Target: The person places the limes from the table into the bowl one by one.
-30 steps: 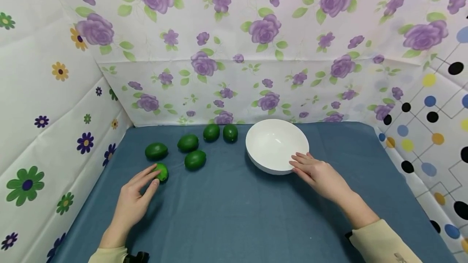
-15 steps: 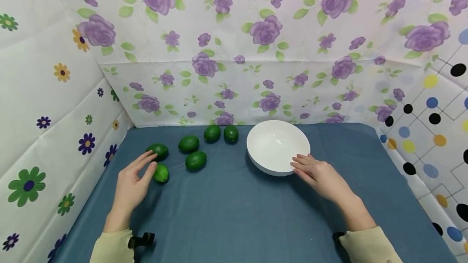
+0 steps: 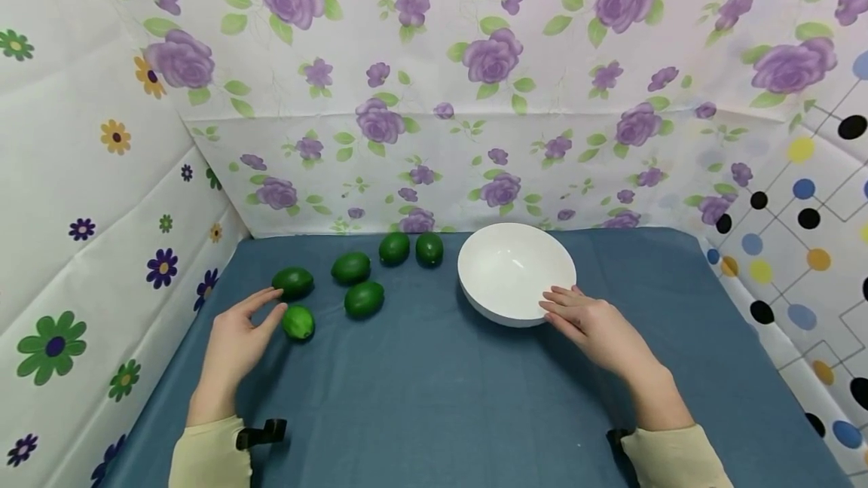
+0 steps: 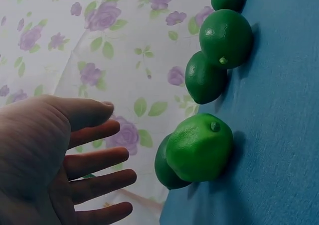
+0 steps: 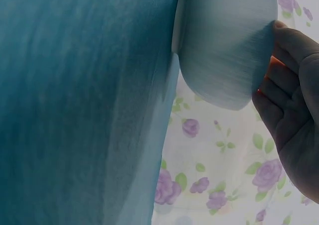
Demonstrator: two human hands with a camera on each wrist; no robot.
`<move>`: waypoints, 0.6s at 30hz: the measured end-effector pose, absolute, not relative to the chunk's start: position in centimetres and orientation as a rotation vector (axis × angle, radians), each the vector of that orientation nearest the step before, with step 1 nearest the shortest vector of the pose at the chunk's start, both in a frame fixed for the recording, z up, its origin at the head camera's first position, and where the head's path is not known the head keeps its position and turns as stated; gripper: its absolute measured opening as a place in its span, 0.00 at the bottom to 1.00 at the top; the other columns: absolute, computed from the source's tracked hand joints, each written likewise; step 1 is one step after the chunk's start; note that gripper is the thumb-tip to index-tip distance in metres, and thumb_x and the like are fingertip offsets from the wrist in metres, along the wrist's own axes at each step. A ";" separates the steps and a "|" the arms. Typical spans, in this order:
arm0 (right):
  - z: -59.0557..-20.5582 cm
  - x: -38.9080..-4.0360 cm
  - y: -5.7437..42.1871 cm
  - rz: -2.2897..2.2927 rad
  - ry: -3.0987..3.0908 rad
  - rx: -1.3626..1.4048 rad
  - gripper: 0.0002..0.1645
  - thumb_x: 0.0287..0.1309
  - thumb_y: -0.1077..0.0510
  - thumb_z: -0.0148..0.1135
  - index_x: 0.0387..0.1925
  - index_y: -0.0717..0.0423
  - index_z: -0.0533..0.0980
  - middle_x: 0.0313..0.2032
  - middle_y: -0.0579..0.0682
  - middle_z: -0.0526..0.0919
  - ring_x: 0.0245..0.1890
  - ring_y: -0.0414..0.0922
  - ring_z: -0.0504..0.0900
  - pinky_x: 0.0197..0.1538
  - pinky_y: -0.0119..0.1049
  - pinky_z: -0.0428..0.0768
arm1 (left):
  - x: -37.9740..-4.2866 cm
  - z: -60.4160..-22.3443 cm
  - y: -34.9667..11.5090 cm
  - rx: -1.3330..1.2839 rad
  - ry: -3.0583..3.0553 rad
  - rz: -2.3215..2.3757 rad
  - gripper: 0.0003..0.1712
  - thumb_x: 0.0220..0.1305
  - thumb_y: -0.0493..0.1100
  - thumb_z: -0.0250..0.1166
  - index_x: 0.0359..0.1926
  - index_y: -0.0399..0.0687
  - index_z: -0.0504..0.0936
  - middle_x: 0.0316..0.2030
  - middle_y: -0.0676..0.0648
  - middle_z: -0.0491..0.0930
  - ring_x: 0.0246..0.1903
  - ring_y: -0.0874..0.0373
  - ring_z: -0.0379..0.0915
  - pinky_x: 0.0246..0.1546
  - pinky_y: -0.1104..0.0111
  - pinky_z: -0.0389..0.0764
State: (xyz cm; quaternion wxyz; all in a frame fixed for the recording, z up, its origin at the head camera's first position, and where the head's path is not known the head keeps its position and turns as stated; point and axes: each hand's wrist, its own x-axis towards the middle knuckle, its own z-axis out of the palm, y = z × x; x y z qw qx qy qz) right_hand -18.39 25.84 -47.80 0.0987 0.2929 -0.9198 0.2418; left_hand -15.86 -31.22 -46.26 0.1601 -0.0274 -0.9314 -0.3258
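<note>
In the head view my left hand (image 3: 233,341) hovers just left of a bright green lime (image 3: 298,322), fingers apart and holding nothing. The left wrist view shows its thumb and fingers (image 4: 102,187) extended, with a gap to that lime. Behind it lies a darker green lime (image 3: 293,282), near my fingertips in the head view. My right hand (image 3: 597,330) rests on the near right rim of a white bowl (image 3: 515,277), fingers fairly straight over the edge. From the right wrist, the thumb meets the rim and the bowl's wall (image 5: 224,46) hides some fingertips.
More dark green limes, including one in front (image 3: 364,299) and one at the back (image 3: 429,249), lie between the left hand and the bowl. Blue cloth (image 3: 434,405) covers the table. Floral sheeting (image 3: 434,59) walls the back; patterned sheets stand at both sides.
My left hand has drawn back a little to the left, its fingers coming away from the bright lime, which stays put. The right hand stays at the bowl's rim.
</note>
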 end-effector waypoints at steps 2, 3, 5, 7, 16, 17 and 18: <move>-47.7 -18.4 25.9 0.709 -2.726 0.866 0.21 0.71 0.60 0.70 0.63 0.58 0.85 0.65 0.57 0.83 0.69 0.58 0.78 0.72 0.60 0.70 | -15.9 -46.5 -31.1 -0.079 -2.682 -0.924 0.25 0.79 0.48 0.67 0.67 0.39 0.84 0.67 0.30 0.78 0.55 0.30 0.81 0.52 0.36 0.80; -47.6 -18.4 25.9 0.707 -2.729 0.868 0.21 0.72 0.60 0.70 0.63 0.58 0.85 0.65 0.56 0.83 0.69 0.58 0.78 0.72 0.60 0.70 | -16.0 -46.7 -31.0 -0.085 -2.690 -0.914 0.25 0.78 0.48 0.68 0.67 0.39 0.84 0.67 0.30 0.78 0.55 0.31 0.82 0.53 0.36 0.79; -47.6 -18.4 25.9 0.710 -2.738 0.869 0.21 0.72 0.59 0.70 0.63 0.58 0.85 0.65 0.56 0.84 0.69 0.58 0.78 0.72 0.60 0.70 | -16.0 -47.1 -30.7 -0.096 -2.707 -0.894 0.25 0.76 0.48 0.70 0.67 0.40 0.84 0.67 0.30 0.78 0.46 0.33 0.84 0.51 0.38 0.81; -47.6 -18.5 25.8 0.715 -2.745 0.873 0.21 0.72 0.60 0.70 0.63 0.58 0.85 0.65 0.56 0.84 0.69 0.58 0.78 0.72 0.61 0.70 | -15.9 -47.6 -30.6 -0.122 -2.727 -0.857 0.25 0.74 0.48 0.72 0.65 0.39 0.85 0.66 0.30 0.79 0.35 0.37 0.84 0.47 0.39 0.82; -47.6 -18.5 25.8 0.727 -2.758 0.855 0.21 0.73 0.59 0.70 0.64 0.57 0.84 0.65 0.56 0.83 0.70 0.57 0.78 0.73 0.61 0.68 | -15.4 -49.3 -30.4 -0.170 -2.758 -0.746 0.26 0.66 0.42 0.79 0.62 0.38 0.87 0.64 0.31 0.78 0.56 0.31 0.79 0.50 0.37 0.81; -47.6 -18.5 25.8 0.729 -2.758 0.855 0.21 0.73 0.59 0.70 0.64 0.57 0.85 0.65 0.56 0.83 0.70 0.57 0.78 0.73 0.61 0.68 | -15.4 -49.4 -30.4 -0.169 -2.757 -0.745 0.26 0.65 0.42 0.79 0.62 0.38 0.86 0.64 0.31 0.78 0.55 0.31 0.80 0.49 0.37 0.81; -47.6 -18.6 25.9 0.733 -2.756 0.856 0.21 0.73 0.58 0.70 0.64 0.57 0.85 0.65 0.56 0.83 0.70 0.57 0.78 0.73 0.61 0.68 | -15.4 -49.4 -30.4 -0.167 -2.759 -0.745 0.27 0.65 0.42 0.79 0.63 0.38 0.86 0.64 0.31 0.78 0.53 0.32 0.80 0.48 0.37 0.81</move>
